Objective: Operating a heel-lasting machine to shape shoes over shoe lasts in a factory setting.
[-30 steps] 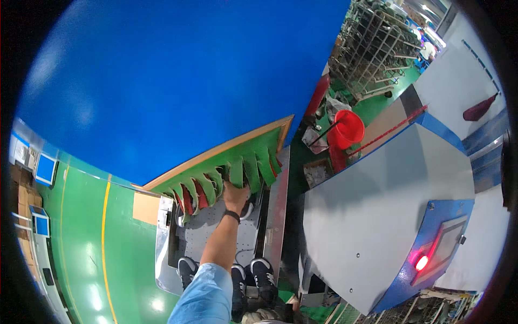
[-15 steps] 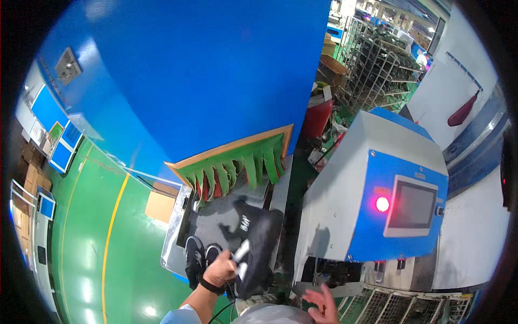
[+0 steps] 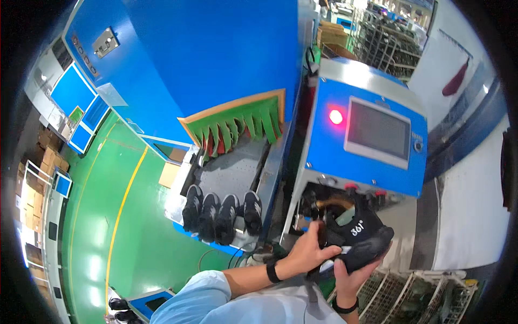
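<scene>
Black sneaker (image 3: 372, 243) was up in both hands, just below the blue control panel (image 3: 330, 151) with its red light (image 3: 335, 117) glowing. Left hand (image 3: 307, 251) had its fingers clamped around the shoe's left end, right hand (image 3: 353, 275) gripped from underneath, some fingertips hidden tbh. Four more black sneakers (image 3: 225, 216) stood in a row on the perforated plate (image 3: 229, 173)

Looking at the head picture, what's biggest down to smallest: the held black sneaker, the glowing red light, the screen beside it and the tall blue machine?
1. Tall blue machine
2. Screen and held black sneaker: too alike to rank, sneaker partly covered
3. Glowing red light
</scene>
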The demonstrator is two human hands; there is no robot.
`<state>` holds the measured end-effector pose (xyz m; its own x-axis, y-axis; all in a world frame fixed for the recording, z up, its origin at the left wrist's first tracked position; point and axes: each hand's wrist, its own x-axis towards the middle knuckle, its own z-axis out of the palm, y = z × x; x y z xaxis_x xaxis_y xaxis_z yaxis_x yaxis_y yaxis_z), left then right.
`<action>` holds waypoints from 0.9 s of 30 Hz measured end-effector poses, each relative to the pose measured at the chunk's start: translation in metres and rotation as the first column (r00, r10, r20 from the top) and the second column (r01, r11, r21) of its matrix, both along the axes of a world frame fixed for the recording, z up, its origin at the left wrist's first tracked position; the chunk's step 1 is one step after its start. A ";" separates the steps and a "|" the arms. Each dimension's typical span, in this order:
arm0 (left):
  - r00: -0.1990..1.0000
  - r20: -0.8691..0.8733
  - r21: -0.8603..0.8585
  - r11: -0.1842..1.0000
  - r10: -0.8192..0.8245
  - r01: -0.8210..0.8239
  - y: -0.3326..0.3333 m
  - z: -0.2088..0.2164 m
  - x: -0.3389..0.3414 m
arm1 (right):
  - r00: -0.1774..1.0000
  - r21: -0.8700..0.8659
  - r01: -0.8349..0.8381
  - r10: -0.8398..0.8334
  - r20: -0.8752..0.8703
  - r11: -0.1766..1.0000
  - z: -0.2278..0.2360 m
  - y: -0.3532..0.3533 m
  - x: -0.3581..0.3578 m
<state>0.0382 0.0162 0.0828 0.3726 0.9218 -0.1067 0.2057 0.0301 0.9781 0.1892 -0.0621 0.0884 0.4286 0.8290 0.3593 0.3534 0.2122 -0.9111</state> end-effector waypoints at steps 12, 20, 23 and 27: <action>0.624 -0.600 0.266 0.611 -0.500 0.745 -0.080 -0.063 0.021 | 0.916 -0.585 -0.366 0.393 -0.086 0.724 -0.043 -0.081 0.087; 0.695 -0.204 0.443 0.568 -0.690 0.694 -0.079 -0.019 0.005 | 0.665 -0.373 -0.540 0.110 -0.739 0.754 -0.057 -0.063 0.098; 0.682 -0.269 0.531 0.487 -0.680 0.694 -0.078 -0.017 -0.015 | 0.680 -0.346 -0.571 0.192 -0.708 0.745 -0.047 -0.043 0.081; 0.689 -0.319 0.397 0.569 -0.650 0.720 -0.077 -0.027 -0.026 | 0.307 -0.352 -0.395 -0.239 -0.921 0.849 -0.089 -0.016 0.081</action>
